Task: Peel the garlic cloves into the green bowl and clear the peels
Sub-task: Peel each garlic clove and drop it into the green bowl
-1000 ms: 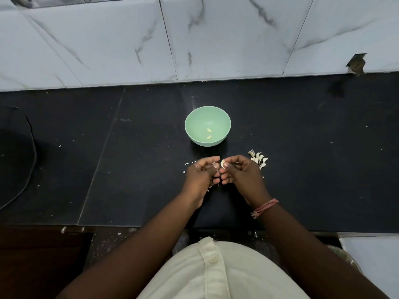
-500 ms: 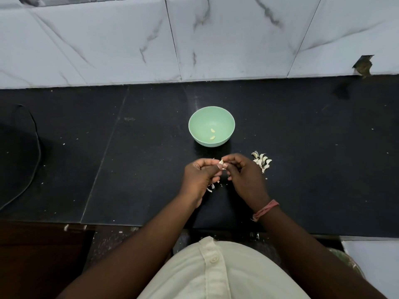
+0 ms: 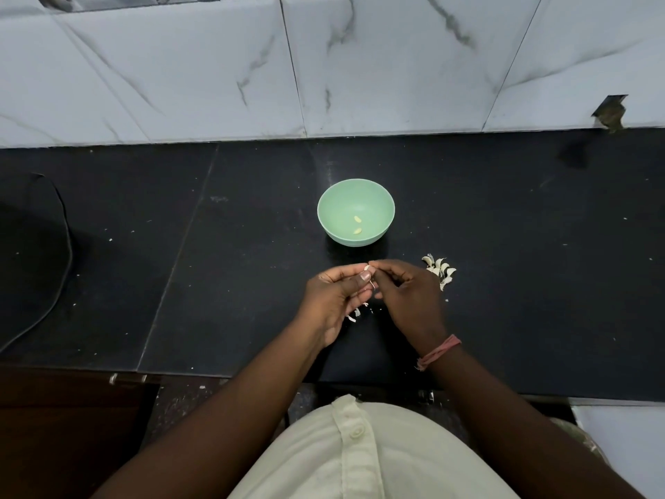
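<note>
I see both hands meeting over the middle of the black surface (image 3: 503, 282), just short of the green bowl (image 3: 356, 196). The left hand (image 3: 334, 297) has its thumb and fingers curled round a small garlic clove (image 3: 367, 278) — only a pale tip of it shows at the thumbnail — while the right hand (image 3: 406, 297) pinches at the clove's top end, so each grip is closed on the same clove. I judge this to be mid-peel: skin coming off, clove not yet free.

Two peeled cloves (image 3: 357, 225) already lie in the bottom of the bowl. A heap of unpeeled cloves (image 3: 440, 270) sits just right of the right hand, toward the bowl side. A few loose peels (image 3: 354, 315) lie on the surface under the left hand (small, partly hidden by the fingers).

Next, I reckon, the bare clove needs a short carry forward and a drop into the bowl, then a reach right for another. Clearing the peels looks a long way off.
</note>
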Demonstrator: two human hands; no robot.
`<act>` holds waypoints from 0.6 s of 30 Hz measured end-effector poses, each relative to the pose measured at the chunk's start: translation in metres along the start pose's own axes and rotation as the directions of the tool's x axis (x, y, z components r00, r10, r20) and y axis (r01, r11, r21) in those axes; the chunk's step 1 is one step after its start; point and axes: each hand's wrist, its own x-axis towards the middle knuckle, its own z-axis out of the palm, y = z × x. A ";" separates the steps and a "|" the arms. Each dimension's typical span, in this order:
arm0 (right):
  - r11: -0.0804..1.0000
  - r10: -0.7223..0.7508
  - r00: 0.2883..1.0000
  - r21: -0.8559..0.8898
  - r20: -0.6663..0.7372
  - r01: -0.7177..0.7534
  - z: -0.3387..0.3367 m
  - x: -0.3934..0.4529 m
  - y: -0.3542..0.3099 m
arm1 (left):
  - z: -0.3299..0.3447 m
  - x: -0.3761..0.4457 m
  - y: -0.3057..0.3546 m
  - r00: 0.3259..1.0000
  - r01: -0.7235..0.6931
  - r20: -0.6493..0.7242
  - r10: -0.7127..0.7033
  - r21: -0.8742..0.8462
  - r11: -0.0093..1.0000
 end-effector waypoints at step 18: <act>0.999 0.048 0.999 -0.001 0.019 -0.048 0.005 0.002 0.003 | 0.001 -0.004 0.009 0.995 0.065 -0.064 -0.078 -0.191 0.979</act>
